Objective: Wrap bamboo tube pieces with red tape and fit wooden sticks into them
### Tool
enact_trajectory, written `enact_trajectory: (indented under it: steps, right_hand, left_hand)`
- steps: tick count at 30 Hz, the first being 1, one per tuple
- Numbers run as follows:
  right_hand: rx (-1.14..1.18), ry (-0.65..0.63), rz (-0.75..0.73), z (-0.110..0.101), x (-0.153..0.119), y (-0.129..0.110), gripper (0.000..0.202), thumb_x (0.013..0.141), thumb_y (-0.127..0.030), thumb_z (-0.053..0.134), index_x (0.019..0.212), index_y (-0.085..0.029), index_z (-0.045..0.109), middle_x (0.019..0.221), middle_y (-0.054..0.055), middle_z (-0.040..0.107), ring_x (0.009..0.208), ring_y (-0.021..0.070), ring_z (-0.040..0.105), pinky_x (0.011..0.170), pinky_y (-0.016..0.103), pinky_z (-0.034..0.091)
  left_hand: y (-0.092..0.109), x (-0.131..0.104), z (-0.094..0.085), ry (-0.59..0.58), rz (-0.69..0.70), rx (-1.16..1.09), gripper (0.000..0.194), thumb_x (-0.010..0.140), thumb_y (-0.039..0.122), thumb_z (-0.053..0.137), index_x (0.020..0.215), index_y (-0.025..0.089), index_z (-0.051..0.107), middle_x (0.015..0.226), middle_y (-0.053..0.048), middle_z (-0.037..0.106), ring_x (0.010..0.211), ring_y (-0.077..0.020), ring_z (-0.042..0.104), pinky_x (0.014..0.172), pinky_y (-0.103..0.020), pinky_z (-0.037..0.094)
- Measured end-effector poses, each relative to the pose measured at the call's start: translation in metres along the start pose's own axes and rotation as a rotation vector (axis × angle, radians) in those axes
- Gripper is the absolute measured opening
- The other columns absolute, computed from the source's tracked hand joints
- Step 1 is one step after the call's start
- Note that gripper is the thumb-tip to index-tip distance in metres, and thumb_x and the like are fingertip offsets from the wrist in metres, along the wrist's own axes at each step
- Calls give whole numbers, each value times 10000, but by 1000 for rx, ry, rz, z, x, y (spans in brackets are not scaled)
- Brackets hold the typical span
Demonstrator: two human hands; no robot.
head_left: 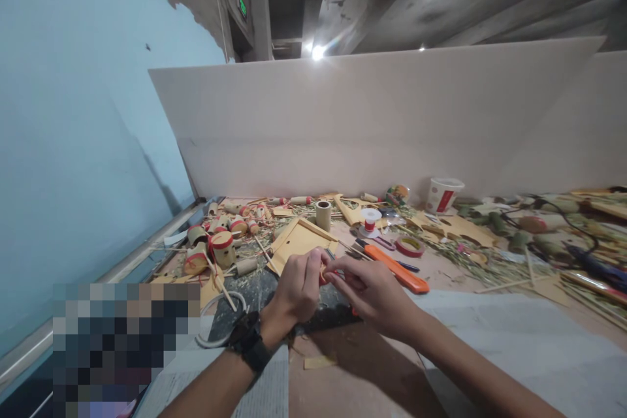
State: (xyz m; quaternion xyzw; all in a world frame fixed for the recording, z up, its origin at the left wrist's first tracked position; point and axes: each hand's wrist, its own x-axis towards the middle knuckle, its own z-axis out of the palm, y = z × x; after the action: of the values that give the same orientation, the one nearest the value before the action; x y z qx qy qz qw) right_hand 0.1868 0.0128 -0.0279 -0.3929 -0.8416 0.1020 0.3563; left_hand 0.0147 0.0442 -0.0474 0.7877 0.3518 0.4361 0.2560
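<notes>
My left hand, with a dark watch on its wrist, has its fingers closed round a small red and tan piece. My right hand meets it from the right, fingertips pinched at the piece's edge; what exactly they grip is too small to make out. Both hands are above a dark mat. Just behind them lies a yellow wooden frame. An orange utility knife rests to the right of my right hand.
Bamboo pieces with red bands crowd the left. Behind stand an upright bamboo tube, a thread spool and a white cup. Red tape lies right of centre. Plant scraps and sticks cover the right; a white panel rises behind.
</notes>
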Motion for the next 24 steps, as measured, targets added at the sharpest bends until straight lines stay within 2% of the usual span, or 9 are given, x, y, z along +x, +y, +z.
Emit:
enact_trajectory:
  steps: [5,10,17,24]
  right_hand:
    - [29,-28,71,-5,1,-4,221,980,-354,505,989,-204,667,577,-49,479,520,116,419,533,244,279]
    - [136,-23,111,-6,0,-9,234,1035,-320,353,1142,-211,529,702,-26,565,603,136,483,597,260,348]
    - [247,-49,121,0,-1,-7,196,1037,-314,365,1184,-214,446,680,-52,505,545,117,363,519,244,276]
    - [421,-64,156,0,-2,-6,206,1026,-315,382,1194,-198,403,642,-84,363,542,110,315,495,227,261]
  left_hand:
    - [0,0,0,-2,-10,18,415,1012,315,228,743,203,523,614,4,560,554,-147,510,589,-271,369]
    - [3,0,-1,21,-35,40,463,1024,329,186,760,203,545,591,-4,570,553,-161,521,601,-283,379]
    - [1,0,2,58,-51,34,484,1035,362,210,757,190,566,593,-3,575,547,-152,506,591,-278,361]
    - [-1,-1,2,-18,-9,12,385,1018,363,312,749,186,523,610,24,490,575,-134,452,581,-269,304]
